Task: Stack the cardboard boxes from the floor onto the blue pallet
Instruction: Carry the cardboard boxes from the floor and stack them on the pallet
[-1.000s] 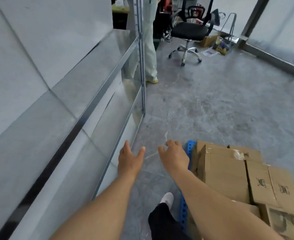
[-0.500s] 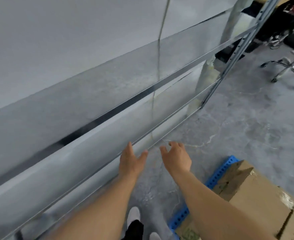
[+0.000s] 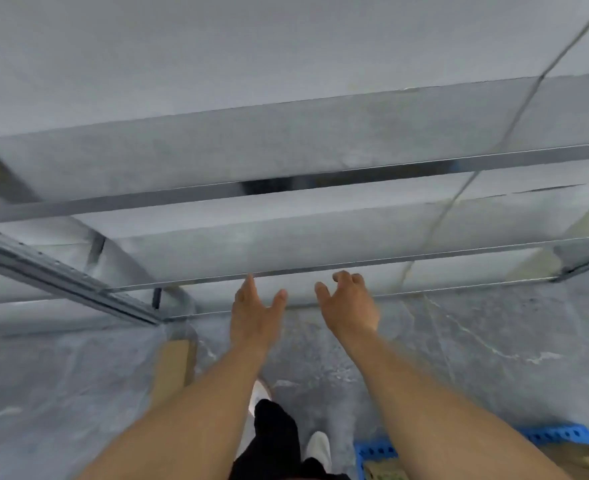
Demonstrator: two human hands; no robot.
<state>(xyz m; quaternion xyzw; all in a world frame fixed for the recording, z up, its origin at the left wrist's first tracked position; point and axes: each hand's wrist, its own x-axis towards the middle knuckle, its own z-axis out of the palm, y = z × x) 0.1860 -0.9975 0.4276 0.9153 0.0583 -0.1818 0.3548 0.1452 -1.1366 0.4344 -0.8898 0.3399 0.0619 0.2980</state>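
Both my arms reach forward over the grey floor toward a glass wall. My left hand [image 3: 255,315] is empty, its fingers straight and the thumb spread. Beside it my right hand [image 3: 350,304] holds nothing, its fingers loosely curled. A corner of the blue pallet [image 3: 546,441] shows at the bottom right, partly behind my right forearm, with the edge of a cardboard box [image 3: 385,471] on it. A piece of brown cardboard [image 3: 173,367] stands on the floor left of my left forearm, near the base of the wall.
A glass wall with metal rails [image 3: 286,188] fills the upper view straight ahead. A metal frame post [image 3: 61,275] runs in from the left. My white shoes [image 3: 317,448] and a dark trouser leg are below, on the grey concrete floor [image 3: 476,341].
My view has swung left, away from the pallet, so the stacked boxes have slid almost out of sight at the bottom right. Both hands stay empty and outstretched.
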